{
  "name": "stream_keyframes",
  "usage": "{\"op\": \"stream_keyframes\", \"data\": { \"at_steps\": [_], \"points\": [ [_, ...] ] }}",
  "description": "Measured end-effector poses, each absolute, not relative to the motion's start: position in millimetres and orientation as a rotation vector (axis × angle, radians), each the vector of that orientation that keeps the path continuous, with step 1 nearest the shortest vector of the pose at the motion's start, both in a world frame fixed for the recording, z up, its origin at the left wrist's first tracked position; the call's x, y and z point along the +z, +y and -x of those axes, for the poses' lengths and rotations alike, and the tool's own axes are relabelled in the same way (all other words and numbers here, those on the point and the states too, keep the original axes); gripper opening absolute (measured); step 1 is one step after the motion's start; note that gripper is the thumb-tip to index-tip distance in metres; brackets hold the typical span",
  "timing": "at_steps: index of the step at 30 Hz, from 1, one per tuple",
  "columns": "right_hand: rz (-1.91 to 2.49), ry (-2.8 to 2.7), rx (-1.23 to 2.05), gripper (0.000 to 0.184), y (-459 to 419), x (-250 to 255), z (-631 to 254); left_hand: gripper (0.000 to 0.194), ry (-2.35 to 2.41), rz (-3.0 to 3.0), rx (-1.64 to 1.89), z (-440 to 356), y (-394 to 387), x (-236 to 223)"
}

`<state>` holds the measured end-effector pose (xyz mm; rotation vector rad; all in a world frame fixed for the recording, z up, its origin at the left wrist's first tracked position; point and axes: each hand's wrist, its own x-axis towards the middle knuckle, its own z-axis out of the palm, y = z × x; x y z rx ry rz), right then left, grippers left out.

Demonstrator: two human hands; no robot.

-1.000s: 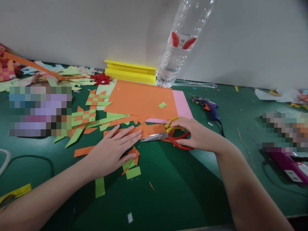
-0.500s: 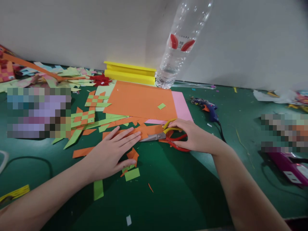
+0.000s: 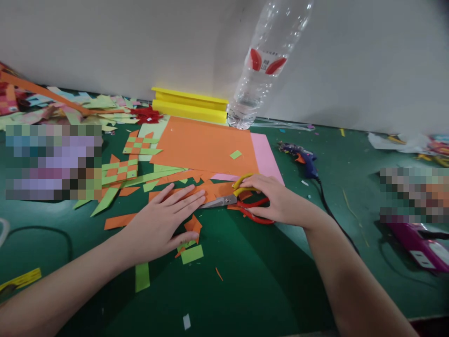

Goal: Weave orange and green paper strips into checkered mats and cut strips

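My left hand (image 3: 164, 220) lies flat with fingers spread, pressing on a strip of orange paper (image 3: 217, 189). In my right hand (image 3: 277, 199) is a pair of scissors (image 3: 226, 201) with one yellow and one red handle loop. The blades point left along the strip's near edge, their tips reaching under or beside my left fingertips. Beyond the hands lies a large orange sheet (image 3: 206, 145) with a small green scrap (image 3: 235, 154) on it. A pink sheet (image 3: 266, 157) shows from underneath. Woven green and orange paper pieces (image 3: 121, 171) lie left of the sheet.
A clear plastic bottle (image 3: 259, 70) stands by the wall, beside a folded yellow piece (image 3: 189, 107). To the right lie a blue glue gun (image 3: 305, 159) with a black cord and a purple device (image 3: 417, 243). Paper strips (image 3: 77, 110) pile up at the back left.
My right hand and the scissors have shifted slightly left, the blades farther along toward my left fingertips. My left hand stays in place on the paper.
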<state>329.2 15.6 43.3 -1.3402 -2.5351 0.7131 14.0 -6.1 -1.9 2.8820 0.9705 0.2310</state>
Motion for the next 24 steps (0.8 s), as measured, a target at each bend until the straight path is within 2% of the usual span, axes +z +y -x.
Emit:
{"op": "stream_keyframes", "data": {
  "at_steps": [24],
  "points": [
    [1.352,-2.560,0.714,0.035,14.6,46.0,-329.2,0.069,1.000,-2.865,0.209,-15.9,-5.0,-1.5]
  ]
}}
